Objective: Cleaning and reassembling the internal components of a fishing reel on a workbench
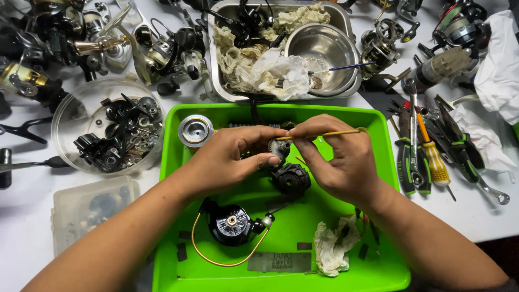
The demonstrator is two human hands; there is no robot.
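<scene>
Small gear (279,147): pinched in left hand (230,162) fingertips over green tray (378,121). Right hand (340,159) grips thin brush (324,133), long axis level, tip touching the gear from the right.

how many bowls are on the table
2. A steel bowl sits in the metal tray at top; a clear bowl of black parts stands left of the green tray. Clutter may hide others.

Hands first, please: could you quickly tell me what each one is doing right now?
Left hand: closed, pinching a small gear.
Right hand: closed, holding a thin brush against it.
</scene>
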